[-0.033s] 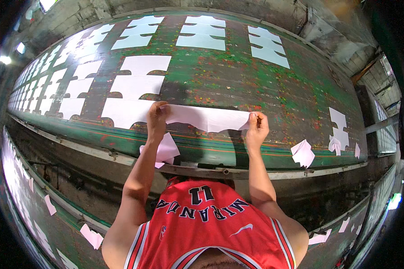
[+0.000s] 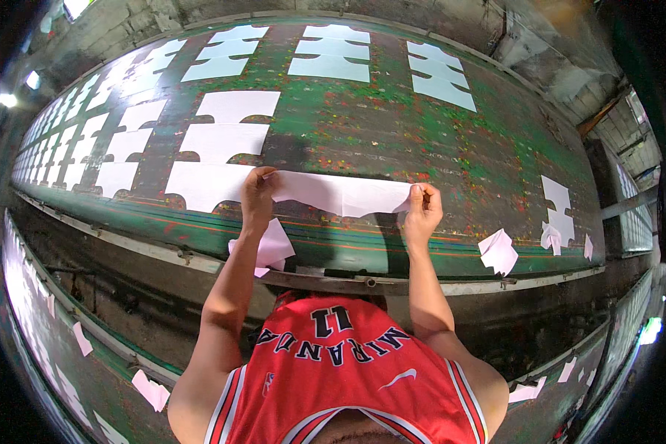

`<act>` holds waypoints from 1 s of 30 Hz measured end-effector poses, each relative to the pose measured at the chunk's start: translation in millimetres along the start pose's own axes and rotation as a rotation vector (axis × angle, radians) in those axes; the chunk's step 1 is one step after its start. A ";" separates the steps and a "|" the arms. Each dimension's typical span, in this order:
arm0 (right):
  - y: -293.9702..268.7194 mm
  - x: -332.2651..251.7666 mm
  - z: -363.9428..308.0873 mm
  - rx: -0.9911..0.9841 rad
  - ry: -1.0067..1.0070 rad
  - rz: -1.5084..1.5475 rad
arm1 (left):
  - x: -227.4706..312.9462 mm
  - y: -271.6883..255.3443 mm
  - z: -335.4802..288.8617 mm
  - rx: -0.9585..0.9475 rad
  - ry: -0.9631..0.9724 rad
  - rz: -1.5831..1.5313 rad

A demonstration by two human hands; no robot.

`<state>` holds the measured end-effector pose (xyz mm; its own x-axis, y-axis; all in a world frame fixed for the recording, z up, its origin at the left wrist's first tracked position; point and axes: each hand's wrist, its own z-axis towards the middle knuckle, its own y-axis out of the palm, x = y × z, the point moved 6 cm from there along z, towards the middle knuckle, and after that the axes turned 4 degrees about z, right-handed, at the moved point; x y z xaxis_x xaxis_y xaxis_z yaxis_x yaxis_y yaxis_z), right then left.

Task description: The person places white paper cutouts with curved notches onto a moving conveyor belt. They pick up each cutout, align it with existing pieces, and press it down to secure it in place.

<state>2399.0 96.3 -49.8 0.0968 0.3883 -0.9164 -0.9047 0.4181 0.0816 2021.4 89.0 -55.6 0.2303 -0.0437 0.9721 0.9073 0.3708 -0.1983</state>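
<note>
A white cut cloth piece (image 2: pixel 340 194) with a scalloped lower edge is stretched between my hands, just above the long green table (image 2: pixel 348 255). My left hand (image 2: pixel 257 196) pinches its left end, and my right hand (image 2: pixel 424 207) pinches its right end between thumb and fingers. Close by my left hand lies a flat white panel (image 2: pixel 207 185), the nearest of a column of similar panels with curved cutouts. A loose folded cloth (image 2: pixel 275 244) rests at the table's near edge, partly behind my left forearm.
More panels (image 2: pixel 329 59) lie in rows along the far side and left. To the right are a crumpled cloth (image 2: pixel 498 252) and a panel (image 2: pixel 557 200) with a crumpled piece on it. A metal rail (image 2: pixel 496 286) runs along the near edge. Another table (image 2: pixel 118 362) stands behind me.
</note>
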 end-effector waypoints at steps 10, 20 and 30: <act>-60.0 16.6 13.6 0.031 0.038 -0.082 | -16.2 59.4 -10.7 0.095 0.139 0.124; -84.7 97.8 14.7 -0.049 0.084 -0.402 | -85.2 108.6 -7.4 -0.093 0.073 0.323; -79.0 146.3 40.3 -0.122 0.093 -0.527 | -109.1 139.1 32.3 -0.141 0.133 0.430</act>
<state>2501.3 153.1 -174.4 0.5175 0.0757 -0.8523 -0.7860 0.4359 -0.4385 2111.1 175.3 -185.2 0.6304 -0.0356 0.7754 0.7566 0.2517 -0.6035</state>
